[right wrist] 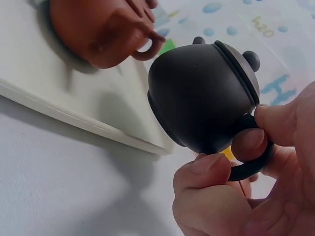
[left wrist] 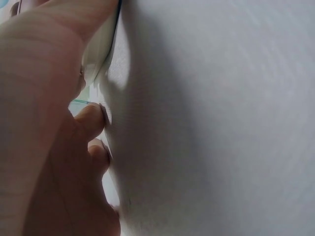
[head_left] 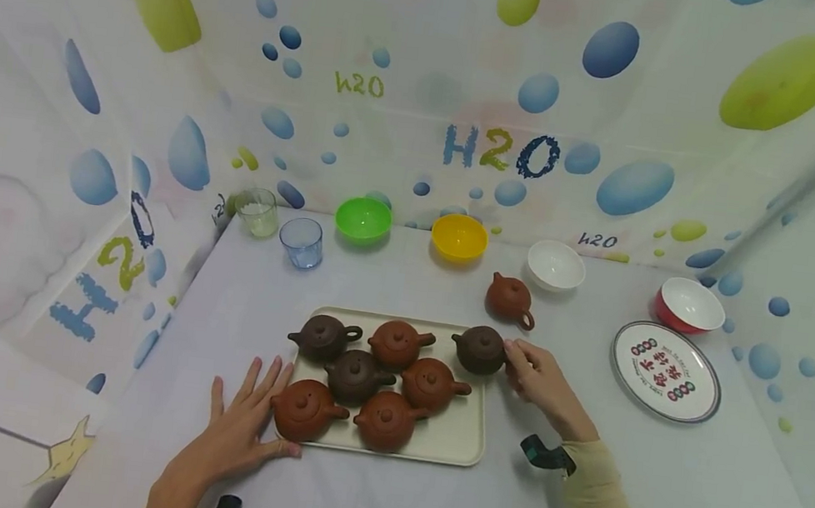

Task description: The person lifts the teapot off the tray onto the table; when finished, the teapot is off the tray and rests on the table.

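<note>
My right hand point(head_left: 535, 377) grips the handle of a dark brown teapot point(head_left: 480, 350) at the tray's far right corner. In the right wrist view, fingers curl through the loop of that teapot point(right wrist: 202, 98), which is raised over the tray's edge. Several more teapots, some dark and some reddish brown point(head_left: 387, 421), stand close together on the cream tray point(head_left: 459, 427). At the tray's near left corner my left hand point(head_left: 240, 424) lies with fingers spread, its thumb along the front rim, beside a reddish-brown teapot point(head_left: 304, 410). The left wrist view shows its fingers on the white cloth.
Behind the tray stands a lone reddish-brown teapot point(head_left: 510, 299). Along the back are two glasses point(head_left: 300, 243), a green bowl point(head_left: 363, 221), a yellow bowl point(head_left: 459, 239) and a white bowl point(head_left: 555, 267). A red bowl point(head_left: 688, 306) and a printed plate point(head_left: 666, 371) sit at right.
</note>
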{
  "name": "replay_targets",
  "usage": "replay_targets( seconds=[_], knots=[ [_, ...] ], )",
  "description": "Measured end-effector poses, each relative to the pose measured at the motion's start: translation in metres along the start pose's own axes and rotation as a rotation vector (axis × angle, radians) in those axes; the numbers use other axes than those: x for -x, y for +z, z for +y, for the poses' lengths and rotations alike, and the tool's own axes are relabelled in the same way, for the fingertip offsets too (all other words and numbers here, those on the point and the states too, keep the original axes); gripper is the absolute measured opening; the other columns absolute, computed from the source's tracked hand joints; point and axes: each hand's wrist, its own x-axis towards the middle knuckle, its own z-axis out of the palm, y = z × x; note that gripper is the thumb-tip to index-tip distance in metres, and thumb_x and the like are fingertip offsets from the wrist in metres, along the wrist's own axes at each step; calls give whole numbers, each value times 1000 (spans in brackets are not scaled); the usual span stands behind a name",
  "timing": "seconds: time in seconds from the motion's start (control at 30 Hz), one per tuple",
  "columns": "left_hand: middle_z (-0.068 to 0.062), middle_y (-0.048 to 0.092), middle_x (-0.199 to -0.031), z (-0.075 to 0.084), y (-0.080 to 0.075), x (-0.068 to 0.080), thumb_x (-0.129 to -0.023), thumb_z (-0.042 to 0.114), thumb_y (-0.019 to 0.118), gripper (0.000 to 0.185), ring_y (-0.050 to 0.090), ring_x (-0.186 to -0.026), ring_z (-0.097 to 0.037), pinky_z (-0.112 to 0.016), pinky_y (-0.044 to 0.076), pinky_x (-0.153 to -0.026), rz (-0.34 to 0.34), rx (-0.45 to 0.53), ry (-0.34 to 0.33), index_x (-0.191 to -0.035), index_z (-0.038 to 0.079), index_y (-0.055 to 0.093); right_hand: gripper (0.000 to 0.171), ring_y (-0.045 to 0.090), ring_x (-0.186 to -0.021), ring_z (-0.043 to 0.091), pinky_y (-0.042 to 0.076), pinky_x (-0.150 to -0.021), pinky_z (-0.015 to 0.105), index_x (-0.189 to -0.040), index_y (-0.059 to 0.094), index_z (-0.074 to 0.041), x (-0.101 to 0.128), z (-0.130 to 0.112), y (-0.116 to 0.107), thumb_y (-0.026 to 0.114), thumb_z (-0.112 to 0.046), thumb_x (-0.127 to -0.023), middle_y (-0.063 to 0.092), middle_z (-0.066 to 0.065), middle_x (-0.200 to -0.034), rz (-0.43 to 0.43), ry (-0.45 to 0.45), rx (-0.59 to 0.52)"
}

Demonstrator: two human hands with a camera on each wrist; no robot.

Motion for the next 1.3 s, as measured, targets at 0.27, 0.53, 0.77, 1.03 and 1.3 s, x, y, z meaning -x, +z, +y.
replay_targets(
  seconds=[0.27, 0.53, 0.77, 1.03, 1.3],
  knots=[
    [-23, 22, -178, 2, -6, 0, -73, 66, 87, 127, 7, -165, -54, -89, -10, -116, -13, 7, 6, -170, 11, 27, 51, 44, -63, 10, 35, -52, 22, -102, 54, 5, 7, 1, -9, 44, -43, -116, 50, 5, -81, 14, -8, -12],
    [-24, 22, -177, 1, -6, -3, -72, 65, 88, 128, 7, -165, -55, -89, -11, -116, -19, 1, 1, -170, 11, 27, 49, 51, -72, 9, 40, -55, 21, -100, 50, 4, 27, 9, -20, 46, -42, -116, 52, 2, -86, 67, 43, -73],
    [-24, 22, -177, 1, -3, 0, -71, 65, 88, 128, 6, -165, -55, -89, -11, -116, -15, 13, -1, -170, 11, 28, 49, 54, -79, 7, 46, -58, 21, -100, 51, 2, 52, 23, -34, 45, -44, -116, 52, -1, -90, 119, 76, -81],
    [-23, 23, -177, 5, -5, 0, -71, 65, 88, 127, 9, -164, -55, -90, -8, -116, 2, -1, 4, -169, 9, 30, 52, 56, -83, 6, 52, -63, 22, -109, 56, 1, 80, 43, -46, 42, -49, -115, 55, -2, -95, 179, 155, -36],
    [-23, 22, -178, 4, -5, 0, -71, 66, 89, 128, 9, -164, -55, -90, -8, -116, -13, -9, -10, -169, 10, 30, 58, 60, -86, 6, 56, -70, 26, -126, 57, -2, 91, 59, -63, 37, -55, -115, 59, -1, -100, 223, 259, 3]
  ],
)
